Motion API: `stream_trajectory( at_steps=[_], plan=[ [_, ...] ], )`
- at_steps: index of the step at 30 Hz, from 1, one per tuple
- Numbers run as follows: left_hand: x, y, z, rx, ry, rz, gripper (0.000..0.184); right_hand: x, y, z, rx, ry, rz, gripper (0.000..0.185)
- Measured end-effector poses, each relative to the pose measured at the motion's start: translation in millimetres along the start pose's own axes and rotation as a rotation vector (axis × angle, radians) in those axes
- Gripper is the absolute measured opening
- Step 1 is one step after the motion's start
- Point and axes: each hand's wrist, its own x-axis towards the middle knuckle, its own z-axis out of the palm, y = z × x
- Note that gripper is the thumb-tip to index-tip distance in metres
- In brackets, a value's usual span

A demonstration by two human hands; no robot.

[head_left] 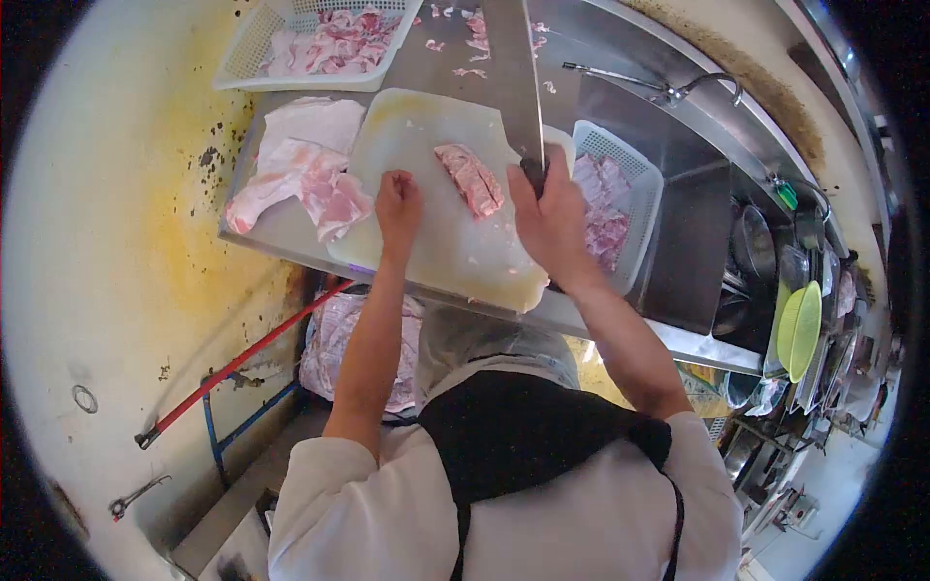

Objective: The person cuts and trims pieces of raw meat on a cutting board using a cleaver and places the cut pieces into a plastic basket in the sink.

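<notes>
My right hand (554, 218) grips the dark handle of a large kitchen knife (515, 73), its broad blade pointing away from me above the counter. A strip of raw meat (469, 181) lies on the white cutting board (417, 126), between my two hands. Left of that meat, my left hand (398, 205) is over the board with its fingers curled closed; nothing shows in it. Big pieces of raw meat with pale skin (300, 165) rest at the board's left edge, apart from my left hand.
A white basket (237, 73) of meat pieces stands at the far left. Another basket (651, 194) with meat sits right of the board, beside the sink (688, 232). Meat scraps (471, 73) dot the steel counter. Below its left edge are a red bar (242, 363) and bagged meat (334, 349).
</notes>
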Motion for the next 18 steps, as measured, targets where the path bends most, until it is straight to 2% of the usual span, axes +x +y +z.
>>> stream_trajectory(
  at_steps=[1,4,5,8,11,14,16,18],
  plan=[
    [1,-8,0,0.075,0.009,0.006,0.017,-1,7,8,0.002,0.032,0.021,0.034],
    [-14,19,5,0.327,-0.026,0.022,0.020,-9,112,52,-0.390,-0.295,0.006,0.033],
    [-9,39,13,0.411,-0.041,0.042,0.022,4,108,50,-0.384,-0.310,0.007,0.033],
    [-6,61,31,0.525,-0.254,0.275,0.026,-5,96,42,-0.354,-0.403,0.083,0.034],
    [3,59,42,0.735,-0.293,0.199,0.032,-9,97,33,-0.351,-0.445,0.123,0.036],
    [6,57,42,0.579,-0.309,0.300,0.031,-9,102,36,-0.358,-0.441,0.090,0.037],
    [7,57,47,0.602,-0.360,0.230,0.029,18,102,54,-0.273,-0.374,0.021,0.038],
    [7,60,51,0.613,-0.386,0.221,0.028,56,94,70,-0.132,-0.459,0.193,0.039]
  ],
)
